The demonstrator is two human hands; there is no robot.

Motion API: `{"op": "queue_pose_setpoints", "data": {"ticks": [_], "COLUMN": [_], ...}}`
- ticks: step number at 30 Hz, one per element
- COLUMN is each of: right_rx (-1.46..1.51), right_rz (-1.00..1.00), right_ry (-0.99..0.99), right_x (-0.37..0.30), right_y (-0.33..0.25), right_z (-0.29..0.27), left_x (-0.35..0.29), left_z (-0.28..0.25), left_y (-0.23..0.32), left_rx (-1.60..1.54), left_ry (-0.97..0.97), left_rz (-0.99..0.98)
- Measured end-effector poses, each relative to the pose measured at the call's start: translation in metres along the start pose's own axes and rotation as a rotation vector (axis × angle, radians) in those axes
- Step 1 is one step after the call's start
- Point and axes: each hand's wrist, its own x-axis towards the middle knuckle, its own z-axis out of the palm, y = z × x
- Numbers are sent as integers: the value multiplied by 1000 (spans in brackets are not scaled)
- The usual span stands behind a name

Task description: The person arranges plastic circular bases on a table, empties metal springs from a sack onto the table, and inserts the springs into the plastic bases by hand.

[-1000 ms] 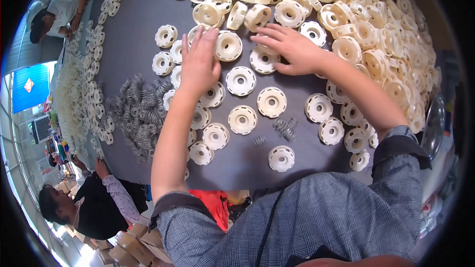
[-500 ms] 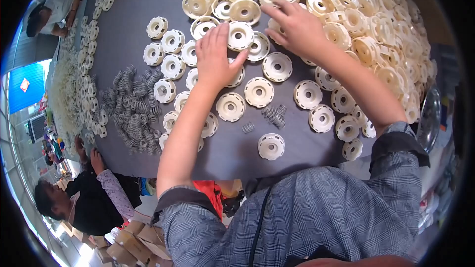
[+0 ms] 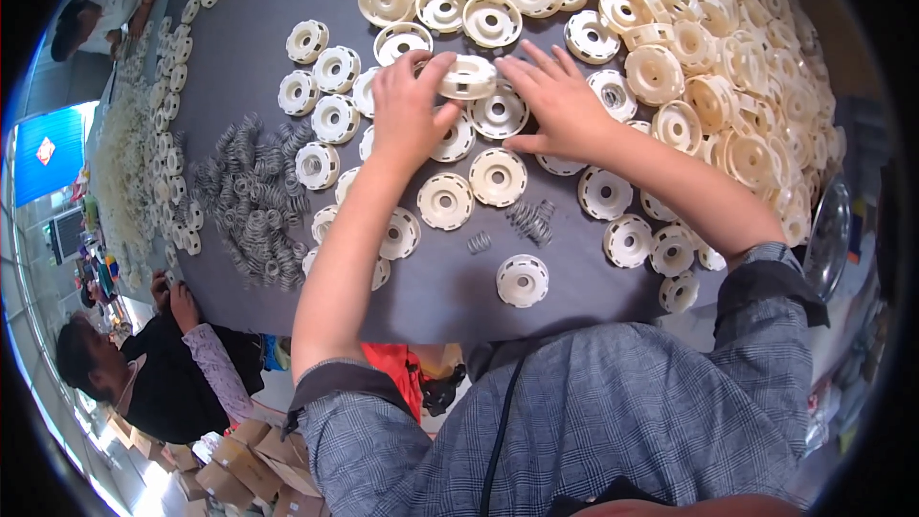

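Note:
My left hand grips a round cream plastic disc by its left side and holds it tilted, so that its slotted rim shows. To the right of it my right hand is open, fingers spread and thumb out; whether its fingertips touch that disc I cannot tell. Below both hands, another disc with a centre hole lies on the grey table, partly covered. Nearer to me are two more discs, one of them a cream disc. A few metal springs lie beside them.
A large heap of cream discs fills the right side. Left of my left arm lies a pile of grey coil springs. One disc sits near the table's front edge. Two people work along the left side; a metal bowl stands at the right.
The disc in my left hand has tipped from face-up to edge-on. My right hand has come down from the heap toward it. A disc now lies above my right hand.

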Motion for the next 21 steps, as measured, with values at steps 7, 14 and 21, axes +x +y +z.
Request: {"op": "queue_pose_setpoints", "data": {"ticks": [7, 14, 21], "right_rx": [-132, -60, 136], "right_rz": [20, -34, 204], "right_ry": [-12, 39, -58], "right_x": [20, 34, 47], "right_y": [8, 22, 39], "right_z": [2, -5, -24], "left_x": [-13, -7, -8], "left_z": [-4, 0, 0], "left_y": [-10, -1, 34], "left_rx": [61, 98, 47], "left_ry": [6, 39, 25], "left_rz": [173, 178, 177]}}
